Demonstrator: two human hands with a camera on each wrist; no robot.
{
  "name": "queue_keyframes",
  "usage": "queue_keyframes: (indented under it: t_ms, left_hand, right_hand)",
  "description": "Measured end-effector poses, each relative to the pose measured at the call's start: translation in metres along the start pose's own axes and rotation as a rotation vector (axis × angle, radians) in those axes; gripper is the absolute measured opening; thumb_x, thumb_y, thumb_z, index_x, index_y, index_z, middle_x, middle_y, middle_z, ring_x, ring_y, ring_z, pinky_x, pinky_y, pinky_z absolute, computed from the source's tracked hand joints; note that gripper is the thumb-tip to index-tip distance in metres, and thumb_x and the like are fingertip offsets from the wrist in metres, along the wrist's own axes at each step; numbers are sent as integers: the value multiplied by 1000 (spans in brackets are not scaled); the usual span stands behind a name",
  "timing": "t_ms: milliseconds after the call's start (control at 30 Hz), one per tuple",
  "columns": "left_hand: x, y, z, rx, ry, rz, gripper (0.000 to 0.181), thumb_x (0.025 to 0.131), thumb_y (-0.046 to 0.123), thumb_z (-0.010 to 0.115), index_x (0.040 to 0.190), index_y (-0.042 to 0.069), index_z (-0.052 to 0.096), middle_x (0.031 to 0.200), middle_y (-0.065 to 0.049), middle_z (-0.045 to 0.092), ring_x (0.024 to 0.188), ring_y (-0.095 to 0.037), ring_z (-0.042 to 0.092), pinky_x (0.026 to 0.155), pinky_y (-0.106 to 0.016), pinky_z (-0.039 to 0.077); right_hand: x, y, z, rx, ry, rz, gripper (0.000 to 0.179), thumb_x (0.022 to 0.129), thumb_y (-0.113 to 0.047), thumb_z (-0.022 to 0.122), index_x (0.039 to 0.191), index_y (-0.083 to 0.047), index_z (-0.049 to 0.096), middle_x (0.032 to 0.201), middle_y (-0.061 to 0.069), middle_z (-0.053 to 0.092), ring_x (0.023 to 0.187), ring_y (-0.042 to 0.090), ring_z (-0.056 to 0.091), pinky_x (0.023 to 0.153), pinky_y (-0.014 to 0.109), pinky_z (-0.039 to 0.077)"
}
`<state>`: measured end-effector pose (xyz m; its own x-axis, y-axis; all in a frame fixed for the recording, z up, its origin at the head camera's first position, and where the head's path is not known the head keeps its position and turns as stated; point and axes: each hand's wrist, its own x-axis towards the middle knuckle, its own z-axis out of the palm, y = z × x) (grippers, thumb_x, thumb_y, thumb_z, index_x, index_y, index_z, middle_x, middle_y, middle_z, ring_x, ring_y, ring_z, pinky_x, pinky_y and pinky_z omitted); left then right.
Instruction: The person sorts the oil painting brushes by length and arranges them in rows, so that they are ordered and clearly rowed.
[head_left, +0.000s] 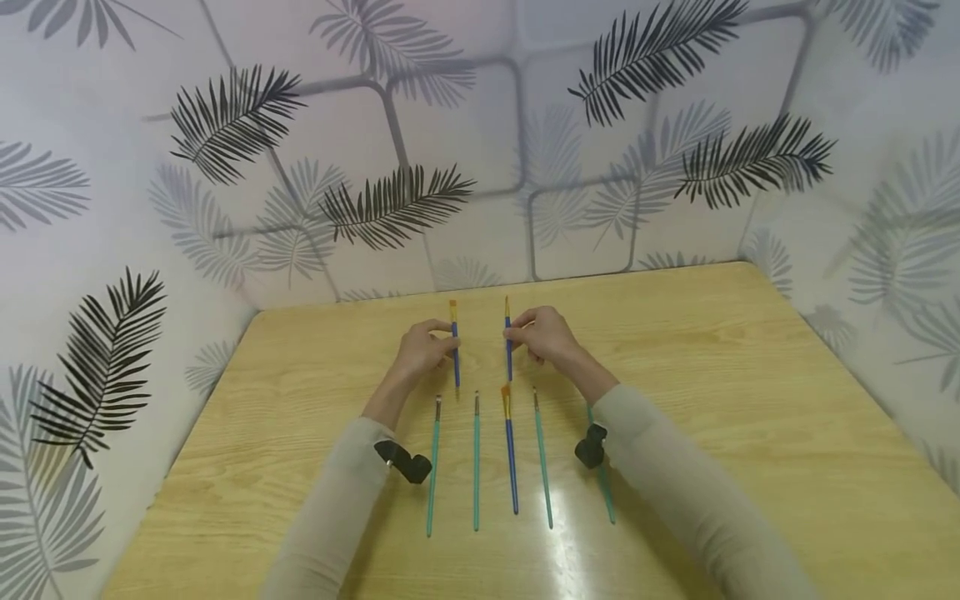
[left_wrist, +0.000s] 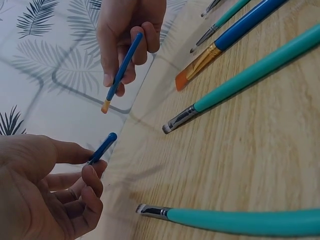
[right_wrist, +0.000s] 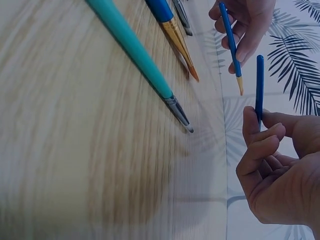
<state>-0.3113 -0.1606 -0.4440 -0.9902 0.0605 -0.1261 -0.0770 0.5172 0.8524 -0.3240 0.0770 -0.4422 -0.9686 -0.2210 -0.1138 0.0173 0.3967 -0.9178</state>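
Between its thumb and fingers my left hand [head_left: 423,348] pinches a blue paintbrush [head_left: 456,358], bristles pointing toward the wall. My right hand [head_left: 546,335] pinches a second blue paintbrush [head_left: 508,350] in the same way, a short gap to the right. Both brushes look raised off the table in the left wrist view, where the left hand [left_wrist: 55,185] shows its brush handle [left_wrist: 104,148] end-on. In the right wrist view the right hand [right_wrist: 285,170] holds its brush [right_wrist: 259,85] by the handle. The far bristles of that brush are hidden there by the fingers.
Nearer the body, a row of paintbrushes lies on the wooden table [head_left: 300,467]: a blue one [head_left: 512,458] among several green ones, such as this green brush [head_left: 476,467]. The right forearm partly covers the rightmost green brush [head_left: 606,492]. A leaf-patterned wall [head_left: 480,242] borders the table's far edge.
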Motion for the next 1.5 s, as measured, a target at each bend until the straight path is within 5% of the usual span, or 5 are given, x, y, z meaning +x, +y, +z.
queue_keyframes:
  t_ms: [400,633,867,1133,1500]
  left_hand:
    - [12,0,8,26,-4,-11,41,101,18,66,137,0,62,101,-17,77,67,-18,65,64,-29,52]
    - [15,-2,9,59,3,-44,39,101,19,67,136,0,63,82,-10,72,55,-13,55,58,-27,47]
    - [20,0,9,99,29,-39,38,101,20,68,133,0,66,87,-10,73,63,-14,60,60,-25,48]
    - [22,3,16,207,31,-40,24,100,20,70,110,0,78,79,-6,71,59,-13,56,55,-23,46]
    - [30,0,20,273,30,-37,22,98,22,73,92,3,82,66,-1,66,55,-12,52,55,-25,42]
  right_hand:
    - [11,0,10,-45,-7,5,26,101,-15,70,117,6,67,94,18,78,40,4,37,44,21,36]
    - [17,1,15,-65,-21,19,23,100,-14,70,112,5,69,92,17,78,38,4,35,42,20,34]
    - [23,-4,19,-94,-26,37,21,100,-14,71,109,4,71,89,15,77,39,5,35,42,22,33]
    - [34,2,26,-190,9,72,18,98,-16,73,103,1,74,71,6,69,40,7,38,41,22,34]
    - [35,-3,32,-287,45,105,22,98,-22,74,108,-3,73,73,6,69,45,9,47,45,24,37]
